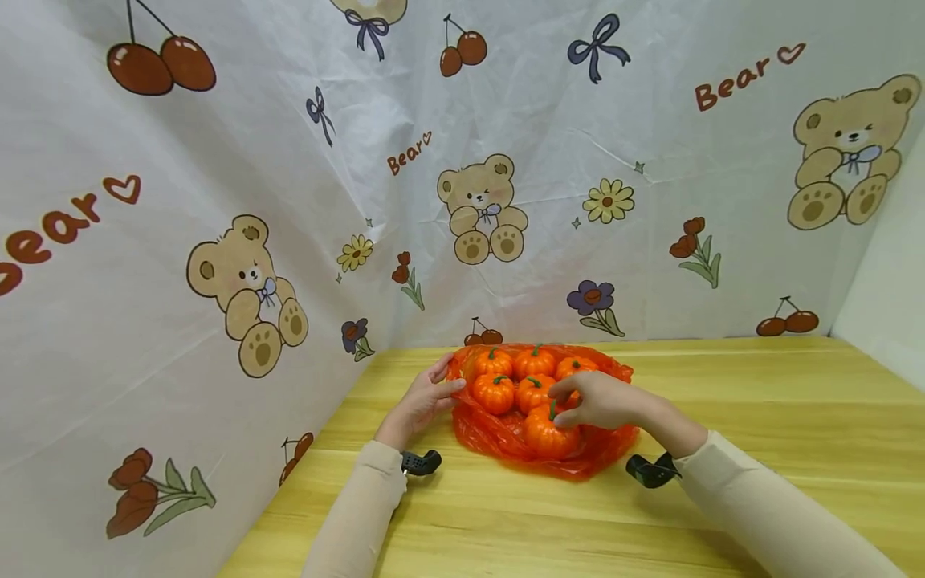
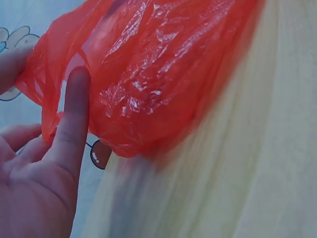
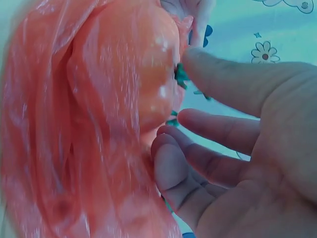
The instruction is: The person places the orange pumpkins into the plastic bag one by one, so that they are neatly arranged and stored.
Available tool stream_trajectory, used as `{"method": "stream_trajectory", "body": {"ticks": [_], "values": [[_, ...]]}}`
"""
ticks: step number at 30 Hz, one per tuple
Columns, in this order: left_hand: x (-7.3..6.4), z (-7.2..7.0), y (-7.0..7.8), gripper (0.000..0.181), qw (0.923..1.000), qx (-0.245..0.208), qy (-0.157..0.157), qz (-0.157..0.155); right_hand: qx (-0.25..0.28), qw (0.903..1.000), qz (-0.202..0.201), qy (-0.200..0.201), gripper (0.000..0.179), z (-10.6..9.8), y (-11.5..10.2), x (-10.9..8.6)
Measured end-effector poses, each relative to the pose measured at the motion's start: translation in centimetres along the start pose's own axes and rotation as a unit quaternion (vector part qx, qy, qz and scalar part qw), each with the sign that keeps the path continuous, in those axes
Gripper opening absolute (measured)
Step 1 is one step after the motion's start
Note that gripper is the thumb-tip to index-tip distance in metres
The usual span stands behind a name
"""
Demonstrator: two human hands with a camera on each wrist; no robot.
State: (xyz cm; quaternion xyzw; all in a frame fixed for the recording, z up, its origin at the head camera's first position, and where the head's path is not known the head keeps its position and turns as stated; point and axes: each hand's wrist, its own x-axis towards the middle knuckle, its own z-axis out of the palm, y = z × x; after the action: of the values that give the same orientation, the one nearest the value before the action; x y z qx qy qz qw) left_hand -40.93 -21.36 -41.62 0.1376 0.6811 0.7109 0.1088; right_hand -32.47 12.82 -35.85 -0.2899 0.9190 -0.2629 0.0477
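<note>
Several small orange pumpkins (image 1: 494, 394) with green stems sit in a thin red plastic bag (image 1: 484, 433), its mouth spread wide on the table. At the bag's left rim, my left hand (image 1: 426, 399) holds the crinkled film between thumb and fingers. My right hand (image 1: 603, 399) hovers over the front right of the bag, thumb and fingers parted around the stem of the nearest pumpkin (image 1: 545, 437). In the right wrist view, the fingertips (image 3: 171, 166) are close to the pumpkins and bag edge; whether they touch is unclear.
The bag lies on a light wooden table (image 1: 759, 449). A white cloth (image 1: 549, 265) printed with bears, flowers and cherries rises behind and at the left. A pale wall (image 1: 885, 297) stands to the right. Dark wrist devices (image 1: 653, 471) show below both hands.
</note>
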Motion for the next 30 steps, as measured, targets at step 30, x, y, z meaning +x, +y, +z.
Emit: {"method": "stream_trajectory", "body": {"ticks": [30], "values": [[-0.7, 0.2, 4.2, 0.091, 0.8591, 0.510, 0.019, 0.044, 0.019, 0.9983, 0.023, 0.051, 0.044, -5.5, 5.6, -5.5]]}}
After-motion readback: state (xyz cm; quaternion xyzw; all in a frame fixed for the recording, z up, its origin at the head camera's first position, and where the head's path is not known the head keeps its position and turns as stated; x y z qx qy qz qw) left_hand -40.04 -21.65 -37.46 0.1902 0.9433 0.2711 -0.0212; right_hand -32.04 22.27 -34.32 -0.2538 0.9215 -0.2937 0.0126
